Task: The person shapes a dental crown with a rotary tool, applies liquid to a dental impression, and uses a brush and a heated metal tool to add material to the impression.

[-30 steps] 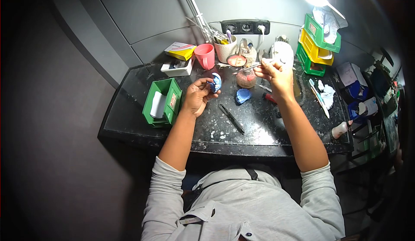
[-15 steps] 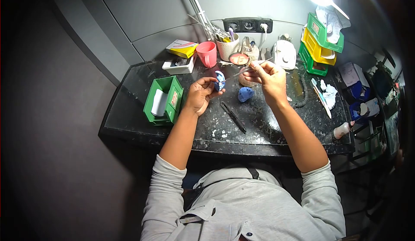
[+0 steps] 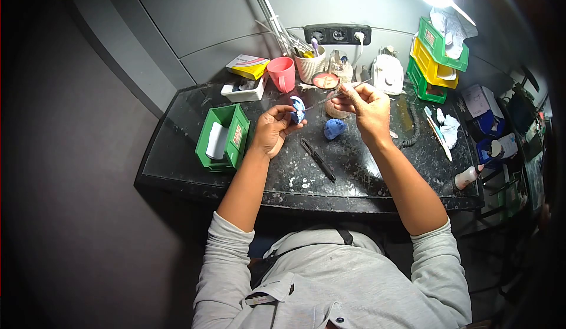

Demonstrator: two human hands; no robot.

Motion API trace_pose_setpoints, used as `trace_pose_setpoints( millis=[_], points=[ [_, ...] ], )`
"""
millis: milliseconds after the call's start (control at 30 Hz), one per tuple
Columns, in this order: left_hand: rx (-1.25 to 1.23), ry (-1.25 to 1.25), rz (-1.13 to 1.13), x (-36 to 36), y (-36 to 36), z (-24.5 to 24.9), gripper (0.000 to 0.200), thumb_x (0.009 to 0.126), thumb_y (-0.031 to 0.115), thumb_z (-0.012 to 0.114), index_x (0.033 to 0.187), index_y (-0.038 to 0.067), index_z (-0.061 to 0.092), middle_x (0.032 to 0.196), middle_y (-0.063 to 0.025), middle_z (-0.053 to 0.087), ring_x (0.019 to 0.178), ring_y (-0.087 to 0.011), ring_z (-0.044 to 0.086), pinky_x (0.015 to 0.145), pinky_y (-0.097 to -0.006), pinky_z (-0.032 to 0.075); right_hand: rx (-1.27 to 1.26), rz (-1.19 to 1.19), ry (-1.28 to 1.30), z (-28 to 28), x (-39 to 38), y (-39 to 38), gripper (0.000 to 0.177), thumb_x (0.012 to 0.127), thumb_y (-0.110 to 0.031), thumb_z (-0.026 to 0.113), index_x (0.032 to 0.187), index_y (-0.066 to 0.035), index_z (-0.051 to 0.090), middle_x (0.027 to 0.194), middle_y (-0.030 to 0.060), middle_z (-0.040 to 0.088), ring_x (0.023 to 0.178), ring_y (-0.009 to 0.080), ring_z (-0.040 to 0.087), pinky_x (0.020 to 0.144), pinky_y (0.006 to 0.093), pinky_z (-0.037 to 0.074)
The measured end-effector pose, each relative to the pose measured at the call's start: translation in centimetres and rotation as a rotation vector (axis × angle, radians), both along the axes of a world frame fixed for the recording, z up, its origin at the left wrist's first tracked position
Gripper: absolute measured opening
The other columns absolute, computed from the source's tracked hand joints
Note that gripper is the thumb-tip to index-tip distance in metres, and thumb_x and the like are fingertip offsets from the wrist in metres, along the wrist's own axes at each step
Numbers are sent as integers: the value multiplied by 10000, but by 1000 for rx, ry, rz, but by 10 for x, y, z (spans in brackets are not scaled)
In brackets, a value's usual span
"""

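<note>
My left hand (image 3: pixel 272 130) holds a small blue dental cast (image 3: pixel 298 109) upright above the dark stone worktop (image 3: pixel 295 170). My right hand (image 3: pixel 367 106) pinches a thin metal instrument (image 3: pixel 330 97), and its tip points left and touches the cast. A second blue cast (image 3: pixel 333 128) lies on the worktop between my hands. A small jar (image 3: pixel 335 112) stands just behind it, partly hidden by my right hand.
A black pen (image 3: pixel 318 160) lies near the front. A green bin (image 3: pixel 223 138) stands at the left. At the back are a pink cup (image 3: pixel 282 73), a white tool cup (image 3: pixel 310 65), a pink bowl (image 3: pixel 325 80) and a socket strip (image 3: pixel 338 34). Stacked green and yellow bins (image 3: pixel 435 63) stand at the right.
My right hand came left and down from above the jar, bringing the instrument's tip onto the blue cast. My left hand lifted the cast slightly toward it.
</note>
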State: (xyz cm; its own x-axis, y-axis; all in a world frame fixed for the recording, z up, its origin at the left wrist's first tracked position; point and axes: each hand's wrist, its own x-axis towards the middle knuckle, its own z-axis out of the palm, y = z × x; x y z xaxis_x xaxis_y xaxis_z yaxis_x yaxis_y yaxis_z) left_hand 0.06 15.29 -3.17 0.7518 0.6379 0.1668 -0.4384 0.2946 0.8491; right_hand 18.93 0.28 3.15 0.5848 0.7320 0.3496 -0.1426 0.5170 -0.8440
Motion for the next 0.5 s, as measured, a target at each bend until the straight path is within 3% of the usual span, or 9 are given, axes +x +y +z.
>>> trace_pose_setpoints(
  millis=[500],
  points=[
    [-14, -1, 0, 0, 1, -1, 246, 890, -100, 504, 1129, -61, 544, 1043, -171, 650, 989, -391, 665, 853, -387, 610, 8, -12, -38, 0, -2, -1, 220, 914, -135, 677, 806, 43, 606, 794, 159, 690, 700, 207, 710, 636, 304, 609]
  ],
)
